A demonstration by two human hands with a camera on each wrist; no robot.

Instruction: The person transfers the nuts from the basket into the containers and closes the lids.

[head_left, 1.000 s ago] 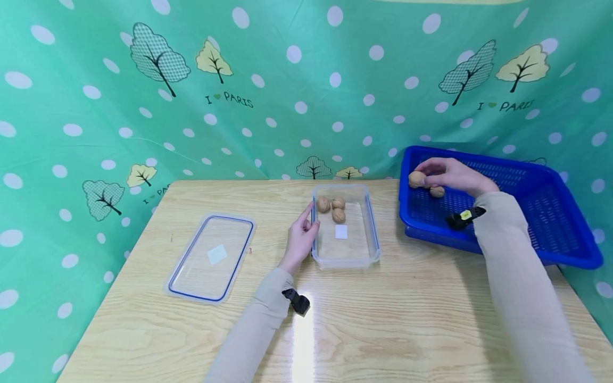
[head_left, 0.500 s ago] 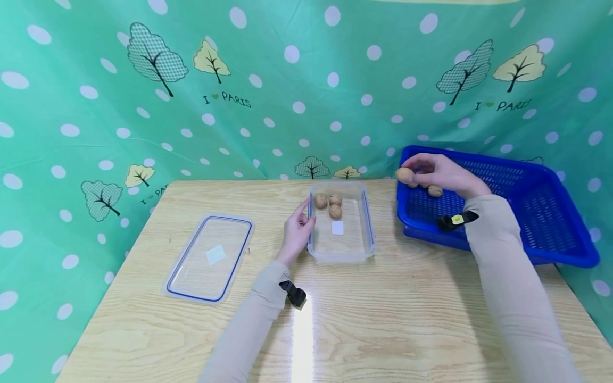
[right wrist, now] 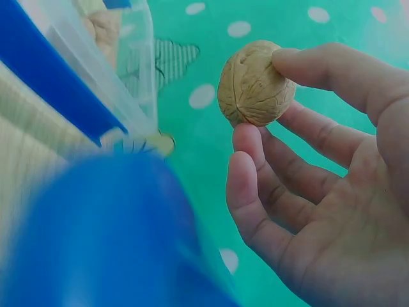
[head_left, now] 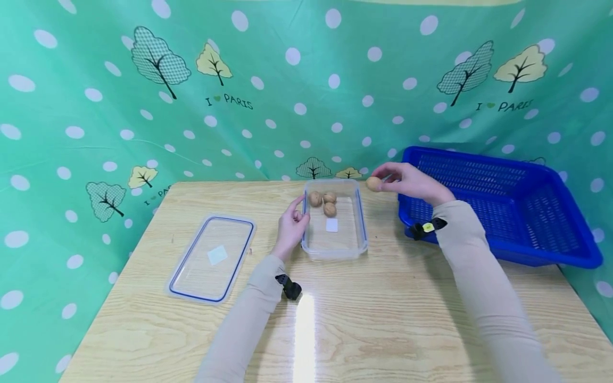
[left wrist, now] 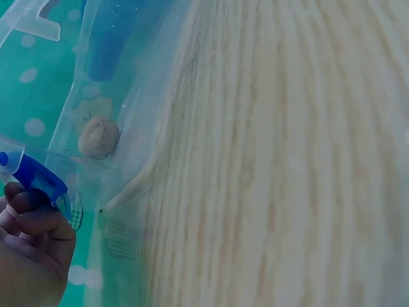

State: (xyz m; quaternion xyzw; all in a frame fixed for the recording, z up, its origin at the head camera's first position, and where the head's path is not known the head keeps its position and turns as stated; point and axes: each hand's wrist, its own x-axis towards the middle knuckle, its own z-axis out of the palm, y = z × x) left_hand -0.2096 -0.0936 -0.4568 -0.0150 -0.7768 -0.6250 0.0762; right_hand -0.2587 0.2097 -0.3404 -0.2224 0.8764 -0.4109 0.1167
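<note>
walnut [right wrist: 252, 86] is pinched by the right hand [head_left: 413, 182]; left hand [head_left: 290, 229] grips the box [head_left: 335, 252]. probably light, hard: hold its middle.

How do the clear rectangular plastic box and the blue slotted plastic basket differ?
The clear rectangular plastic box is see-through; the blue slotted plastic basket is solidly coloured.
The box has unbroken walls; the basket's are perforated.
The box is smaller than the basket.
The box sits nearly straight in the head view; the basket sits angled.
Shared: both are open-topped.
</note>
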